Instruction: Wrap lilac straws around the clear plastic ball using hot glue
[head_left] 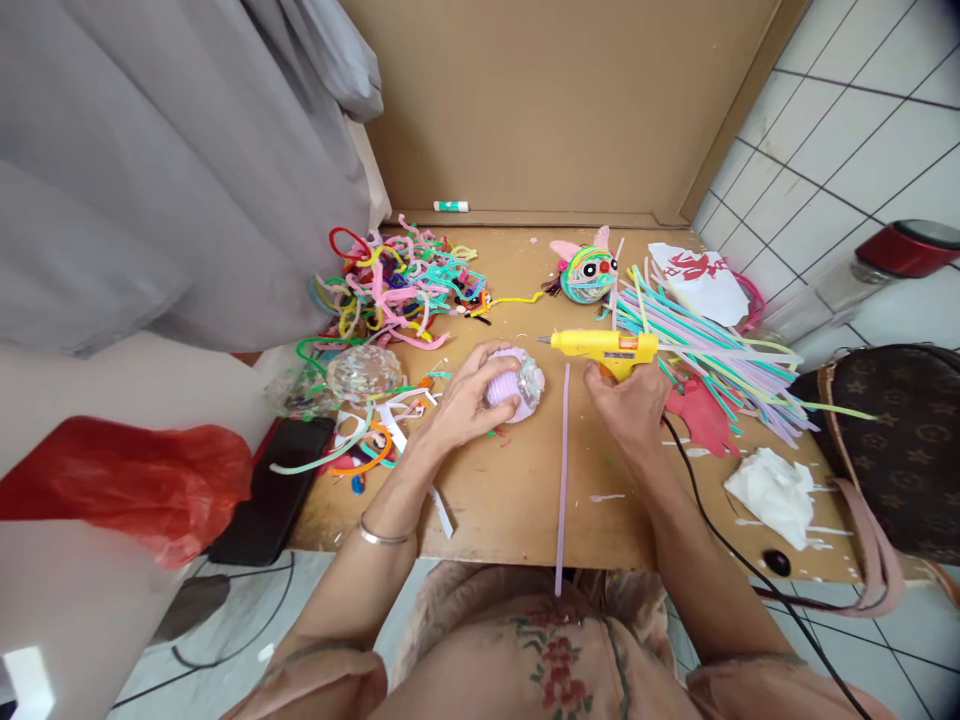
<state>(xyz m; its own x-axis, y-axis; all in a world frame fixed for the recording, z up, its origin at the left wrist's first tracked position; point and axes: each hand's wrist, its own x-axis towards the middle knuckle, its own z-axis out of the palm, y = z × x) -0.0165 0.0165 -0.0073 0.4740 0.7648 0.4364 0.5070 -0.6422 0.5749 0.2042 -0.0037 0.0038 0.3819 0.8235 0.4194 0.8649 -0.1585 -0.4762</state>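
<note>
My left hand (474, 392) is wrapped around a clear plastic ball partly wound with lilac pipe cleaner (508, 388), low over the table. In my right hand (628, 400) is a yellow hot glue gun (604, 346), its metal nozzle pointing left toward the ball, a small gap apart from it. Between my forearms a single lilac pipe cleaner (562, 470) lies lengthwise and sticks out past the table's front edge. Behind the glue gun sits a ball figure (588, 272) wound in coloured strands, with pink ears and round eyes.
Tangled pipe cleaners (397, 285) pile at the back left, near another clear ball (366, 373). Straight pipe cleaners (697, 335) lie on the right, by white tissue (772, 495) and a brown bag (892, 450). A black cord (709, 520) trails off the front right. A phone (274, 490) lies left.
</note>
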